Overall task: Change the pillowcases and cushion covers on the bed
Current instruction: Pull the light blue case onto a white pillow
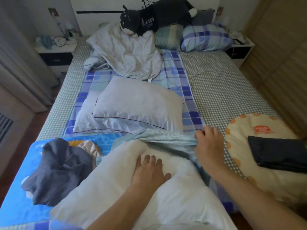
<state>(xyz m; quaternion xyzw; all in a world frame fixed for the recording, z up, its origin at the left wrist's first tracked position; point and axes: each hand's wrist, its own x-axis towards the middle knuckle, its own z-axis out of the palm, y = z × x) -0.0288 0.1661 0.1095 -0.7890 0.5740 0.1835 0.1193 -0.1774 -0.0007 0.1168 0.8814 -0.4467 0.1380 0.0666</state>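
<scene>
A pale blue patterned pillowcase (166, 138) lies at the near end of the checked-sheet bed (224, 90), with a bare white pillow (116, 188) partly inside its open mouth; most of the pillow shows outside it. The left hand (149, 171) presses flat on the pillow, fingers straight and spread. The right hand (209, 145) pinches the pillowcase's edge, fingers curled round the cloth, just right of the pillow. Beyond the pillow sit two uncovered white pillows with red piping (132, 108). Left of it lies a crumpled dark grey cloth (56, 170); right of it, a cream round cushion (265, 163) bearing a folded dark cover (279, 153).
</scene>
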